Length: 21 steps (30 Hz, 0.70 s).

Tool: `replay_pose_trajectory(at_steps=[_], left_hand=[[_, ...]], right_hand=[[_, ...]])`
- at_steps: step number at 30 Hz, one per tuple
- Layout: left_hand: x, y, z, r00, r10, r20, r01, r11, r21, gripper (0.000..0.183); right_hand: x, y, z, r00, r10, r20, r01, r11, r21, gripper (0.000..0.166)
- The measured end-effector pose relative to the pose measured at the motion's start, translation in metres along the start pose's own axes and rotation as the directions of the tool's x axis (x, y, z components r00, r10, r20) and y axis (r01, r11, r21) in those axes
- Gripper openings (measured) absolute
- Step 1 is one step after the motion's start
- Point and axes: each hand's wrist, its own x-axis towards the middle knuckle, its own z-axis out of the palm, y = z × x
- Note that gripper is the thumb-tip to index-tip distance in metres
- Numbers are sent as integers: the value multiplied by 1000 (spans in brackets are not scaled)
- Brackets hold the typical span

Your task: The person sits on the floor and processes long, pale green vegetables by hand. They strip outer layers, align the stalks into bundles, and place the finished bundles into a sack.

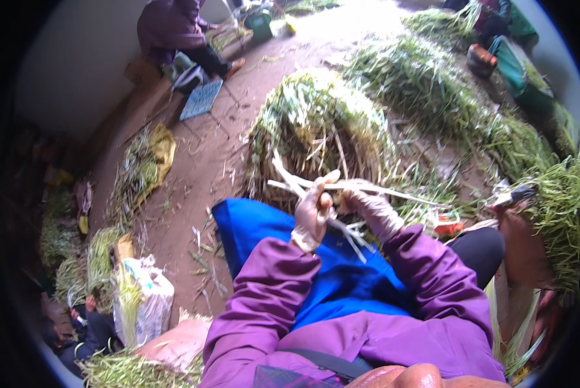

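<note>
My left hand point(312, 218), in a thin pale glove, is closed around several pale stalks point(287, 170) whose ends stick out up and to the left. My right hand point(370, 205), gloved as well, is just beside it. The fingers of the right hand are bent around a long whitish stalk point(406, 194) that crosses both hands and points right. More pale stalk ends point(355, 241) hang below the hands, over the blue apron point(260, 228) on my lap. Directly beyond my hands lies a large heap of leafy green stalks point(314, 106), with brownish root ends towards me.
More green stalks point(416, 82) spread along the right. A person point(171, 29) sits at upper left near a blue-topped folding stool point(201, 100). Bundled stalks point(134, 174) and a white plastic bag point(149, 296) lie left. Another person point(88, 334) is partly visible lower left.
</note>
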Motion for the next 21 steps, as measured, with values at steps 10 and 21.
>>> replay_pose_trajectory(at_steps=[10, 21], left_hand=[[6, 24, -27, 999, -23, 37, 30, 976, -214, 46], [15, 45, -57, 997, 70, -23, -74, 934, -349, 43]], right_hand=[[-35, -65, -84, 943, -281, -178, 323, 900, 291, 16], [-140, -183, -203, 547, -772, -323, 834, 535, 134, 24]])
